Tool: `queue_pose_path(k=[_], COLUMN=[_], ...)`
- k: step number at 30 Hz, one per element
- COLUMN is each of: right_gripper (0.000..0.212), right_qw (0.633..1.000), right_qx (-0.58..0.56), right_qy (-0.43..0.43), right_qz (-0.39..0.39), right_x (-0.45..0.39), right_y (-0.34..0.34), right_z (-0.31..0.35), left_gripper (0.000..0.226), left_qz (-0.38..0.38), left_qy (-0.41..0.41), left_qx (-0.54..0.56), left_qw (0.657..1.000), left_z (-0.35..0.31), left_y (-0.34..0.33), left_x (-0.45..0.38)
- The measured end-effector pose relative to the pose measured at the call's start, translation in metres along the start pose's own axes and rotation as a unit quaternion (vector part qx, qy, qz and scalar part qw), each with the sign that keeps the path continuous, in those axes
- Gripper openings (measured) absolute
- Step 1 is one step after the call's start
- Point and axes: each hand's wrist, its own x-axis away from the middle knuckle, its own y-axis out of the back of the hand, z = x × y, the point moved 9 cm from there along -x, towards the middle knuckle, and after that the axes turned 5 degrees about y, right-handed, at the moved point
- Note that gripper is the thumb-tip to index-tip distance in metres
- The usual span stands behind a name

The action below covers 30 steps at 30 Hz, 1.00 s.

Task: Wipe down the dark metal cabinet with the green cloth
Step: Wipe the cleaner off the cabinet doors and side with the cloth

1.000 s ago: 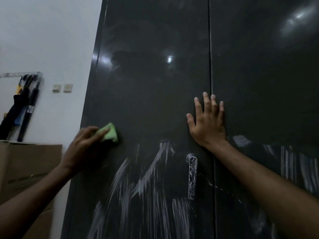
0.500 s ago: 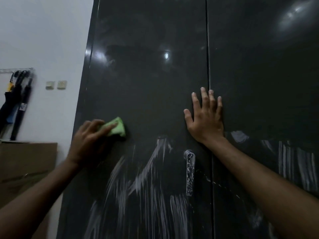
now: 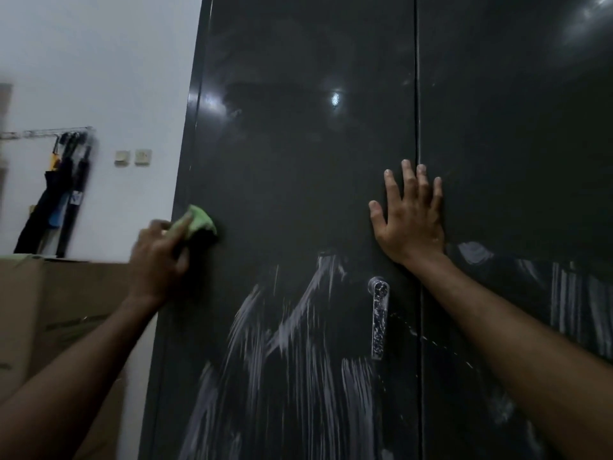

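Note:
The dark metal cabinet (image 3: 298,161) fills most of the view, two tall doors with a seam between them. White smeared streaks cover its lower half. My left hand (image 3: 159,257) grips the green cloth (image 3: 199,222) and presses it against the left door near that door's left edge. The hand is blurred. My right hand (image 3: 409,220) lies flat with spread fingers on the cabinet at the seam, just above the chrome handle (image 3: 379,317).
A white wall (image 3: 99,61) stands left of the cabinet, with two switches (image 3: 132,157) and a rail of hanging umbrellas (image 3: 56,194). Brown cardboard boxes (image 3: 49,310) are stacked below, close to the cabinet's left side.
My left hand has slid the green cloth leftward toward the door's left edge. My right hand stays flat at the seam. The view has shifted slightly.

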Motion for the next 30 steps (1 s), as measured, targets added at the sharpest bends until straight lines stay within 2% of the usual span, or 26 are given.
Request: queue_pose_path(k=[2, 4, 6, 8, 10, 12, 15, 17, 20, 24, 26, 30], right_gripper=[0.068, 0.068, 0.068, 0.068, 0.067, 0.067, 0.067, 0.067, 0.067, 0.067, 0.067, 0.067], right_qw=[1.0, 1.0, 1.0, 1.0, 1.0, 1.0, 1.0, 1.0, 1.0, 1.0, 1.0, 1.0], right_qx=[0.003, 0.003, -0.001, 0.001, 0.005, 0.008, 0.011, 0.011, 0.007, -0.003, -0.005, -0.003], right_qy=[-0.001, 0.002, 0.003, 0.003, 0.004, 0.006, 0.008, 0.008, 0.008, 0.006, 0.004, 0.006], right_qz=[-0.004, -0.007, -0.011, -0.016, -0.018, -0.02, -0.021, -0.023, -0.019, -0.01, -0.007, -0.009], right_x=[0.001, 0.0, 0.0, 0.001, 0.0, 0.0, 0.001, 0.001, 0.002, 0.001, 0.001, 0.0], right_y=[0.0, -0.001, 0.0, -0.001, -0.002, -0.003, -0.003, -0.003, -0.002, 0.001, 0.002, 0.001], right_z=[0.0, 0.001, 0.0, 0.0, -0.001, -0.001, -0.001, 0.0, 0.001, 0.002, 0.002, 0.001], left_gripper=[0.056, 0.058, 0.059, 0.056, 0.054, 0.056, 0.061, 0.058, 0.057, 0.068, 0.068, 0.062], left_qz=[-0.009, -0.011, 0.009, 0.048, 0.063, 0.039, -0.011, -0.027, -0.039, 0.017, 0.025, -0.015], left_qy=[0.127, 0.125, 0.016, -0.126, -0.19, -0.145, 0.077, 0.15, 0.131, 0.064, 0.056, 0.159], left_qx=[0.023, 0.053, 0.08, 0.074, 0.054, 0.046, 0.069, 0.085, 0.114, 0.127, 0.122, 0.099], left_qw=[0.992, 0.991, 0.997, 0.988, 0.978, 0.988, 0.995, 0.985, 0.984, 0.99, 0.991, 0.982], left_z=[0.025, 0.008, -0.03, -0.06, -0.06, -0.038, 0.017, 0.028, 0.019, 0.002, 0.009, 0.047], left_y=[0.0, -0.006, -0.013, -0.018, -0.018, -0.015, -0.011, -0.015, -0.019, -0.017, -0.017, -0.015], left_x=[-0.021, -0.015, 0.015, 0.053, 0.062, 0.036, -0.023, -0.028, 0.029, 0.125, 0.108, 0.024])
